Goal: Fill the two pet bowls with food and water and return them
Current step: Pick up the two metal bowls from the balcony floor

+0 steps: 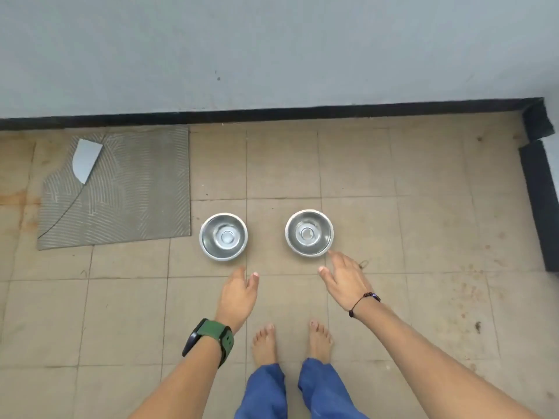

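Two shiny steel pet bowls stand on the tiled floor, side by side and empty. The left bowl (223,236) is just beyond my left hand (239,293), which hovers with relaxed fingers and holds nothing. The right bowl (308,232) sits a little farther right. My right hand (344,278) reaches toward it with straight fingers, a fingertip close to the near rim; actual contact is unclear.
A grey wall with a black skirting (272,111) runs behind the bowls. A loose grey tile slab (121,189) with a pale shard on it lies at the left. Black skirting pieces (541,204) line the right edge. My bare feet (292,343) stand below the hands.
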`<state>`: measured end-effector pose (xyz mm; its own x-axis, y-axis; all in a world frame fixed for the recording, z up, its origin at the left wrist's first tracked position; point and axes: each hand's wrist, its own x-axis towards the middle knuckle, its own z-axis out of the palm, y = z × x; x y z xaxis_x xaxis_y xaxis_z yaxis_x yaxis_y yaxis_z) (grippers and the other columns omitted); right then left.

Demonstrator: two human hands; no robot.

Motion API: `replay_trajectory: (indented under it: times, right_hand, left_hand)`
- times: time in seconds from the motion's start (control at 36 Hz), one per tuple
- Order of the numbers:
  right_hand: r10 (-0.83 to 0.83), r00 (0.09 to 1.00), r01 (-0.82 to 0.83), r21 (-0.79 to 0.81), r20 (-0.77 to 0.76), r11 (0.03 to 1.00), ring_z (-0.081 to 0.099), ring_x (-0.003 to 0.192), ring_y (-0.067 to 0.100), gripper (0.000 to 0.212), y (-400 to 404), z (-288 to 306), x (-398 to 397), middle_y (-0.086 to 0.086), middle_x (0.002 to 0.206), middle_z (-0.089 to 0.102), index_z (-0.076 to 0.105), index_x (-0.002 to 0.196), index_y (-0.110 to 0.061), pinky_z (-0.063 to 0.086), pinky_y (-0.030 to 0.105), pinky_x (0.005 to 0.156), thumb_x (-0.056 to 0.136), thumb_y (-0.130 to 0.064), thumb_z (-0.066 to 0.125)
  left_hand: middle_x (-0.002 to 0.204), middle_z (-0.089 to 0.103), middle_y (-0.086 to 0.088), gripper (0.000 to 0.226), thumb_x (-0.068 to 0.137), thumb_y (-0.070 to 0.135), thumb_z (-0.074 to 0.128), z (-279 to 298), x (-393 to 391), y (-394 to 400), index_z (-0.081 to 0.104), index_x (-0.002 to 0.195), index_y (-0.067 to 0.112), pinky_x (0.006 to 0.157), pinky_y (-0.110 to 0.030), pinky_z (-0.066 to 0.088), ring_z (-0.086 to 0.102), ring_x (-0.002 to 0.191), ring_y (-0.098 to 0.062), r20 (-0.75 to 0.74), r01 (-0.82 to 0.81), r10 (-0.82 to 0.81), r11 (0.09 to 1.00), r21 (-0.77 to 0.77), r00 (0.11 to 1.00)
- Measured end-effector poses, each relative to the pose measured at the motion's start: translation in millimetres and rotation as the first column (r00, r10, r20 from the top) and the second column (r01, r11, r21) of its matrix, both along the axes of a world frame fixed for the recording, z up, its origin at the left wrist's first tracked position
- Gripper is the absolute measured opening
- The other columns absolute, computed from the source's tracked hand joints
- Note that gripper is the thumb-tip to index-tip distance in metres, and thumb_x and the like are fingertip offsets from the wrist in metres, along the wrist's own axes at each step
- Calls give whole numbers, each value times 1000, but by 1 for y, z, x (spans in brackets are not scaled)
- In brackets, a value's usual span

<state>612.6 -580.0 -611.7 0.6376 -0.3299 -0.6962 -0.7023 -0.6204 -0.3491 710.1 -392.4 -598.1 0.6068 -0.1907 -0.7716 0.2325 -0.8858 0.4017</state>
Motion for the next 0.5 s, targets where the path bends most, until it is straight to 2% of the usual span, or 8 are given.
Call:
replay_trajectory:
  times: [0.14, 0.25, 0.39, 0.44, 0.5]
  right_hand:
    - [-94, 995, 95, 44, -30, 995, 33, 134, 30, 52, -3, -60, 2, 17, 145, 38, 30, 143, -4, 24, 30, 108, 98, -28, 39]
    - [-161, 986, 164, 66, -40, 984, 39, 129, 33, 50, -2, -110, 3, 19, 140, 44, 34, 140, -2, 29, 33, 103, 98, -28, 39]
    - [-351, 929, 363, 111, -118, 925, 45, 123, 33, 46, 2, -182, 0, 20, 132, 51, 39, 135, -3, 35, 33, 95, 97, -29, 42]
    - [-441, 882, 464, 138, -169, 875, 47, 122, 31, 46, 3, -209, -2, 18, 131, 52, 38, 135, -6, 36, 31, 93, 97, -32, 42]
    - [-533, 816, 569, 155, -223, 808, 49, 115, 29, 41, 3, -238, -4, 14, 123, 53, 44, 129, -9, 38, 32, 90, 97, -34, 41]
  left_hand:
    - [132, 52, -16, 43, 98, 29, 39, -59, 3, -3, 43, 133, 3, 106, -38, 36, 48, 123, -30, -110, -285, 283, 959, -2, 953]
    - [115, 59, -11, 27, 97, 30, 41, -113, 4, -4, 49, 113, 9, 101, -37, 40, 54, 109, -25, -198, -441, 432, 897, -4, 880]
    - [90, 57, -6, 33, 98, 26, 42, -181, 9, -4, 45, 125, 6, 90, -33, 42, 55, 90, -20, -325, -650, 613, 760, -5, 720]
    - [95, 58, -8, 38, 99, 26, 41, -211, 12, 0, 43, 130, 6, 90, -33, 43, 57, 89, -20, -368, -719, 672, 695, 13, 643]
    - [110, 58, -13, 42, 99, 27, 41, -238, 15, 6, 39, 135, 6, 89, -32, 44, 57, 97, -23, -404, -788, 725, 616, 20, 557]
